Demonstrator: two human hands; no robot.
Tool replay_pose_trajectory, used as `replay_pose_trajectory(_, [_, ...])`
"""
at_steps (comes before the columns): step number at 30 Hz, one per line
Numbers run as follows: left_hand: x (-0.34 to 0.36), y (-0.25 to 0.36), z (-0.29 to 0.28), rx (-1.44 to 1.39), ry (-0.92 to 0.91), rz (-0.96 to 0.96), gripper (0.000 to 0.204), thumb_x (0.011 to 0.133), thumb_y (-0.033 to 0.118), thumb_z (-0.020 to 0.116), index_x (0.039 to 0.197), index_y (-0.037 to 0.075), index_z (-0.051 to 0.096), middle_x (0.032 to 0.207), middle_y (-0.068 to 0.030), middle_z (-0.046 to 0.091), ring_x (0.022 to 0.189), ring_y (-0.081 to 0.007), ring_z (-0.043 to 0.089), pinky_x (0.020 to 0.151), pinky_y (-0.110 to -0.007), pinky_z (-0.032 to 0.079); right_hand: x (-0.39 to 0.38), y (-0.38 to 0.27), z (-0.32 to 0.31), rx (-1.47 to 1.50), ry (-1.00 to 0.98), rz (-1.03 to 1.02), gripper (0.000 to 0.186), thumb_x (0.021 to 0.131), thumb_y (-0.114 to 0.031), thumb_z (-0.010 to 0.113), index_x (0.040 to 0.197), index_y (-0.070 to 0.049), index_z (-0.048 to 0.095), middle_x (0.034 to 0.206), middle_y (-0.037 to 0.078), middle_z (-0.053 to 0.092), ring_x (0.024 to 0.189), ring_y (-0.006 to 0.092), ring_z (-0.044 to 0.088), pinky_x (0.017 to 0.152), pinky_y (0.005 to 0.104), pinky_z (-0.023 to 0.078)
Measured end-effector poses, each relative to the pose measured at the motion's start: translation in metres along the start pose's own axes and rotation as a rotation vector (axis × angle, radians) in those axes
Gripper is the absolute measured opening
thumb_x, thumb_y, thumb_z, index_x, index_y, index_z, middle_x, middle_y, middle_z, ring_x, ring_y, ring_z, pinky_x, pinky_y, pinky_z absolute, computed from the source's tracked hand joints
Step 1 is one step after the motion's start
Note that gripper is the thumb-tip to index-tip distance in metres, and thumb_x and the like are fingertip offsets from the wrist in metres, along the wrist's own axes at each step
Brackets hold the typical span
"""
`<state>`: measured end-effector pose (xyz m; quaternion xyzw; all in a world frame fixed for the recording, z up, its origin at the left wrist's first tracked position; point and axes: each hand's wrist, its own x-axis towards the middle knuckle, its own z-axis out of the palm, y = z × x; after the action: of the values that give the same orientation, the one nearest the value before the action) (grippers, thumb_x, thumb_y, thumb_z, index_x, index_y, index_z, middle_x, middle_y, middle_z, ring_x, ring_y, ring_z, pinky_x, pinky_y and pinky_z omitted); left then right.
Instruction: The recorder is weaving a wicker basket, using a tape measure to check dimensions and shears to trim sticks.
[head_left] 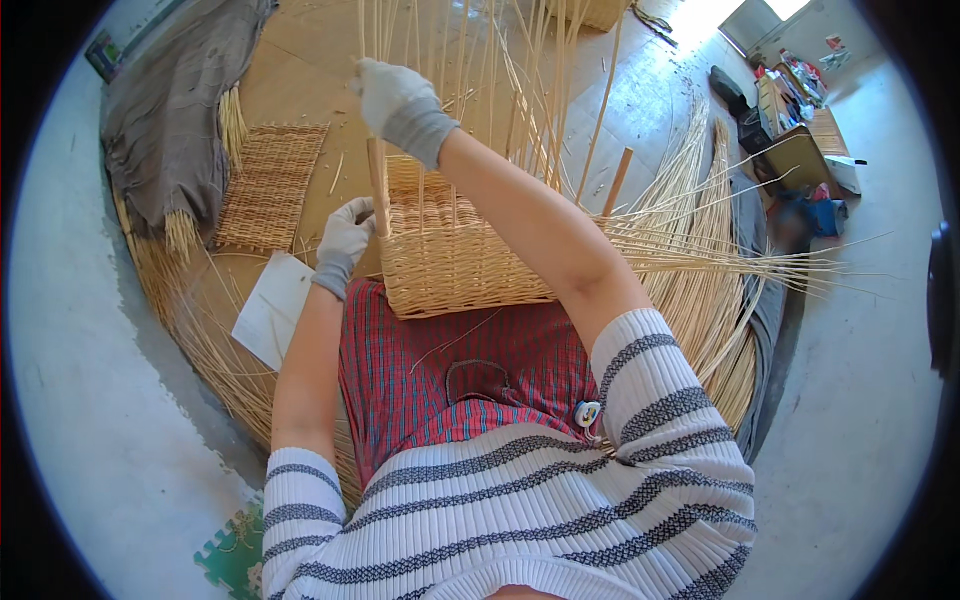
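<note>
A half-woven wicker basket (455,265) rests at my lap, its tall upright stakes (480,60) rising from the walls. My left hand (345,240), in a pale grey-cuffed glove, is closed at the basket's left corner; its fingertips are partly hidden. Above that corner, my right hand (405,105), gloved alike, reaches across to the left beside the uprights. Its fingers are curled together, and whatever they pinch is too small to make out. A flat wooden stick (618,183) stands up at the basket's right corner. Loose weaving strands (720,262) trail out from the right side.
On the floor at left lie a woven wicker panel (268,190), a white sheet (272,310) and a grey cloth (175,110) over bundled strands. A big bundle of pale strands (705,330) lies at right. Farther off stands a cluttered small table (800,120).
</note>
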<state>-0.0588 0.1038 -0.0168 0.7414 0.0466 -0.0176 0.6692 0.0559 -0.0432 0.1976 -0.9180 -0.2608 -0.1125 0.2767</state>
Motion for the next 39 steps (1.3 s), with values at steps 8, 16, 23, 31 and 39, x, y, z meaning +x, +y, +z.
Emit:
replay_pose_trajectory(8, [-0.04,0.013,0.02,-0.125,0.099,0.119,0.034,0.108,0.017,0.066,0.137,-0.001,0.062,0.11,-0.0029,0.072,0.095,-0.0091,0.063,0.093,-0.027,0.051,-0.036,0.004,-0.009,0.356,0.046,0.165,0.026,0.102,-0.014,0.057,0.126,-0.004,0.062,0.112,0.02,0.076,0.104,0.0368,0.075,0.09,0.044,0.059])
replay_pose_trajectory(16, [-0.037,0.008,0.017,0.004,0.002,0.191,0.024,0.111,0.024,0.06,0.12,0.001,0.065,0.104,-0.0031,0.073,0.099,-0.0101,0.063,0.096,-0.028,0.05,-0.199,0.064,0.0,1.285,0.447,0.427,0.025,0.111,-0.021,0.055,0.132,-0.006,0.059,0.095,0.004,0.067,0.079,0.0168,0.069,0.082,0.0362,0.061])
replay_pose_trajectory(23, [-0.055,0.043,0.032,0.319,0.212,0.308,0.024,0.111,0.024,0.06,0.121,0.003,0.066,0.099,-0.0096,0.076,0.094,-0.0205,0.071,0.089,-0.034,0.055,-0.3,0.137,0.052,1.615,0.49,0.769,0.018,0.11,-0.021,0.061,0.123,-0.009,0.067,0.101,0.005,0.073,0.088,0.0196,0.072,0.089,0.0397,0.062])
replay_pose_trajectory(31, [-0.059,0.097,0.096,0.717,0.125,-0.143,0.04,0.112,0.047,0.05,0.126,0.012,0.064,0.092,-0.0128,0.075,0.083,-0.0308,0.076,0.069,-0.045,0.059,-0.288,0.145,0.055,1.369,0.234,0.809,0.017,0.101,-0.012,0.074,0.117,-0.007,0.072,0.097,0.006,0.076,0.083,0.0151,0.072,0.072,0.0288,0.059])
replay_pose_trajectory(39, [-0.045,0.057,0.084,0.043,-0.078,-0.185,0.028,0.113,0.032,0.053,0.116,0.005,0.064,0.072,-0.0058,0.068,0.052,-0.0176,0.07,0.048,-0.033,0.055,-0.262,0.113,0.062,1.144,0.497,0.901,0.019,0.099,-0.008,0.076,0.117,-0.006,0.072,0.103,0.009,0.076,0.079,0.0157,0.073,0.062,0.0278,0.057])
